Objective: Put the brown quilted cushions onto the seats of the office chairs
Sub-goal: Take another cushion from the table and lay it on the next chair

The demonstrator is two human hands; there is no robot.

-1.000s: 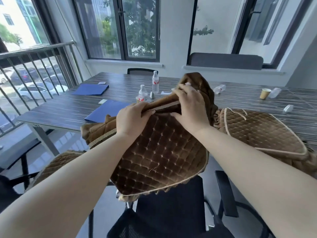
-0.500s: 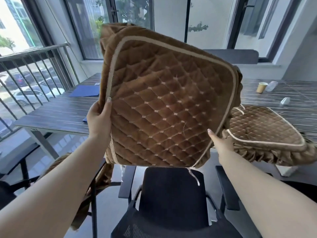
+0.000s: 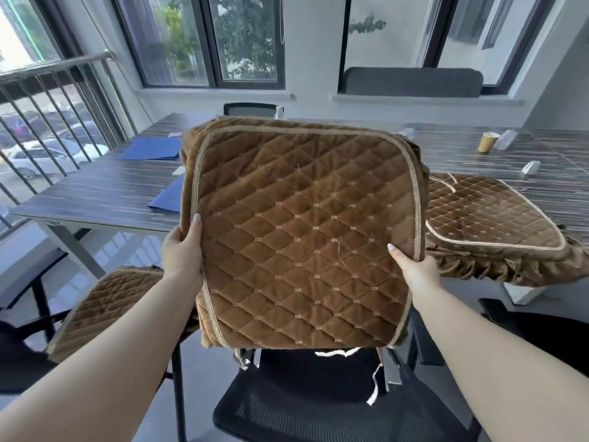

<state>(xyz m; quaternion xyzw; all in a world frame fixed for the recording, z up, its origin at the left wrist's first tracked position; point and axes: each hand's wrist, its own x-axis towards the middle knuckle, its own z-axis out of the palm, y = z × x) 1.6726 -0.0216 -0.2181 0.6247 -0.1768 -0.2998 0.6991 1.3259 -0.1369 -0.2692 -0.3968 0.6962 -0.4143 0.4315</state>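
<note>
I hold a brown quilted cushion spread out flat in front of me, above a black office chair. My left hand grips its left edge, thumb on top. My right hand grips its right edge. White ties dangle from the cushion's near edge over the chair seat. A second brown cushion lies on the table edge at the right. A third cushion rests on a chair seat at the lower left.
A long dark striped table runs across, with blue folders, a paper cup and small items. Another black chair stands on the far side, and a chair armrest shows at the right. A railing is at left.
The cushion went from bunched in both hands to opened out, raised high, then lowered and tilted flatter toward the black chair seat. My hands moved to its left and right edges.
</note>
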